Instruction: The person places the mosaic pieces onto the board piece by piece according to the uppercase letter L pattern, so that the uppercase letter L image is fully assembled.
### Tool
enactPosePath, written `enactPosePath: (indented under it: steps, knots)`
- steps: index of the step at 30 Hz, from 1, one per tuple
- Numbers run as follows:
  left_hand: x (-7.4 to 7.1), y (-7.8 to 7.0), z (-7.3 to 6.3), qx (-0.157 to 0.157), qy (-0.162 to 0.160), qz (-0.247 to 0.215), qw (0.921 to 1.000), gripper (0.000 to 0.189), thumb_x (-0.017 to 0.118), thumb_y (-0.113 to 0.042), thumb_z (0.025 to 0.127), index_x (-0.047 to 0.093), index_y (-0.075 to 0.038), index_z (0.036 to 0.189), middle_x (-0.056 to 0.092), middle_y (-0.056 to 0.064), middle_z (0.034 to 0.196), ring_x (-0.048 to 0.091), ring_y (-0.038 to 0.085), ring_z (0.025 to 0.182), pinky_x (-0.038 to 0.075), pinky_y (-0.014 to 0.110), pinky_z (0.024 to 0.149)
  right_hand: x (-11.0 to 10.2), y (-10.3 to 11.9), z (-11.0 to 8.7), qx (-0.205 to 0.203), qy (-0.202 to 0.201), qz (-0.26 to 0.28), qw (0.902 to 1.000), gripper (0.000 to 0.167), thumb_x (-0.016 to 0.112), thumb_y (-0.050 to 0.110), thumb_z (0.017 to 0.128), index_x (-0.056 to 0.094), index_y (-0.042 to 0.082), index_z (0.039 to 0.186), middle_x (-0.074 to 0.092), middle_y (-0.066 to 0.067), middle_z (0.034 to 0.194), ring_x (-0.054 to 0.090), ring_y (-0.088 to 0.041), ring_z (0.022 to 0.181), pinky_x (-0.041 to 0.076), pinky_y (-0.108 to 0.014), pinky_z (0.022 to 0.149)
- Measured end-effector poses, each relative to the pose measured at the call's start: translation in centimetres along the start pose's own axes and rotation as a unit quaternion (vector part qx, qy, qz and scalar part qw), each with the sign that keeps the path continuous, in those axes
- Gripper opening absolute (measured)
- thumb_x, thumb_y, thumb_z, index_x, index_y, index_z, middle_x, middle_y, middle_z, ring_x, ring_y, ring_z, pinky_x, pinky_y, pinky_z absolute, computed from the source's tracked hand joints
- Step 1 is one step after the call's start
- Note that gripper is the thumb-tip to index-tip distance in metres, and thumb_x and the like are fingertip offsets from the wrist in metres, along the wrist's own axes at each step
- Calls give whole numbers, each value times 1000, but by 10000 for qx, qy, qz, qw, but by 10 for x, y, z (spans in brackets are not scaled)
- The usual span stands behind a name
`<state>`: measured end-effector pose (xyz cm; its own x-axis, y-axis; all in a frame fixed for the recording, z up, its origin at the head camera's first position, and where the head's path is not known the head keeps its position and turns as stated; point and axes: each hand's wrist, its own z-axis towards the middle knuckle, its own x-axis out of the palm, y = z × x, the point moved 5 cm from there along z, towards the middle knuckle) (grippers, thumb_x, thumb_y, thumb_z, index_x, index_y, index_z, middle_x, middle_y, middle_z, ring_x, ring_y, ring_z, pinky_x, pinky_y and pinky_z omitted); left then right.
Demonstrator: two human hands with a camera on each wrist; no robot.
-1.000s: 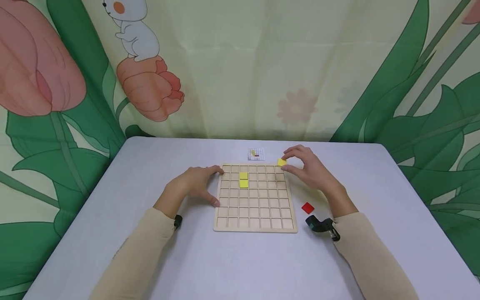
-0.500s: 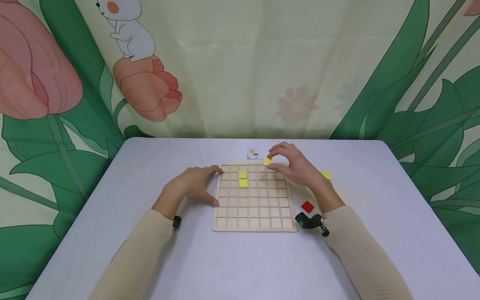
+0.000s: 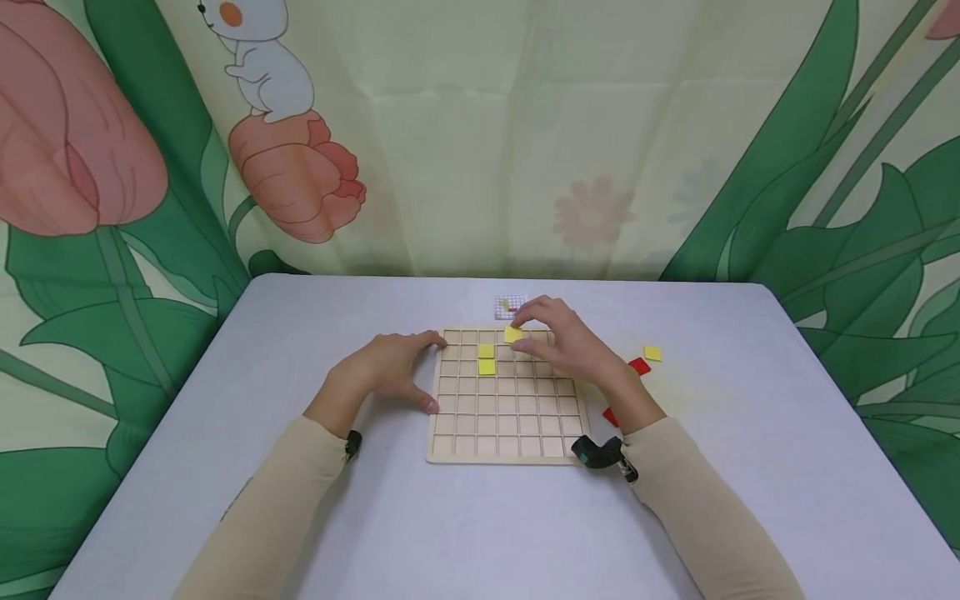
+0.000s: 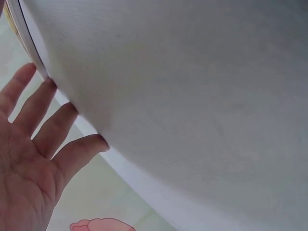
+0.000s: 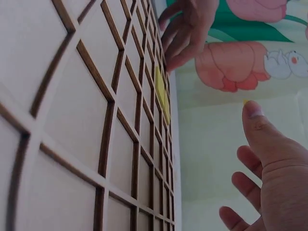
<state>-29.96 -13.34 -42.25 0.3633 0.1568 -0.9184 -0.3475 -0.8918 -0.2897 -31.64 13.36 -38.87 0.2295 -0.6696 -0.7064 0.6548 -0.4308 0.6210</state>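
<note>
In the head view my right hand [image 3: 570, 346] pinches a yellow square tile [image 3: 512, 334] between thumb and fingertips, over the far edge of a wooden grid board [image 3: 507, 427]. One yellow tile [image 3: 486, 351] lies in the board's grid, with a second yellow tile [image 3: 487, 367] in the cell just nearer. My left hand [image 3: 390, 367] touches the board's left edge, thumb and fingers spread apart. From the right wrist, only a sliver of the held tile [image 5: 245, 102] peeks out beyond the thumb. Fingertips of the left hand [image 4: 33, 149] appear at an edge in the left wrist view.
Behind the board lies a small printed grid card [image 3: 507, 306], partly covered by the right hand. To the right are a loose yellow tile [image 3: 652, 353], a red tile [image 3: 639, 366] and another red tile [image 3: 611, 417], both partly behind the right arm. A patterned curtain [image 3: 465, 167] hangs behind the table.
My right hand has carried the pinched yellow tile leftward, from the board's far right corner to its far edge near the middle. A yellow and a red tile have come into sight. The left hand stays put.
</note>
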Motion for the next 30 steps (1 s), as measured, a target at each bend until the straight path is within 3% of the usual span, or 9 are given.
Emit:
enactPosePath:
  steps: [5,12,18,30]
  knots:
    - [-1,-3,2,33,27,11,10000,107,91,-66,61,44,-28,149,60,11,142,59,33,127,45,54,108,7,5,0,-56,67,-16,10000,26,82,16,89,69,12,112,62,-10,127,50,-32,124,36,-57,106]
    - [1,-3,3,-155,115,-10,9998,107,91,-66,61,44,-30,150,58,9,146,57,32,130,46,53,109,26,12,2,100,472,-209,9986,25,81,24,91,69,14,111,62,-4,125,50,-30,126,37,-54,108]
    - [1,-2,2,-59,90,-60,9999,107,91,-67,62,44,-29,150,59,10,145,58,34,129,46,53,108,40,11,-1,294,727,-318,9964,22,78,27,93,69,17,111,62,1,123,51,-24,122,38,-48,106]
    - [-2,-2,0,72,48,35,10000,106,90,-67,63,44,-27,149,61,12,141,60,34,126,47,54,106,58,8,-5,388,1041,-783,9907,20,79,36,92,70,24,105,61,4,127,49,-24,128,35,-52,100]
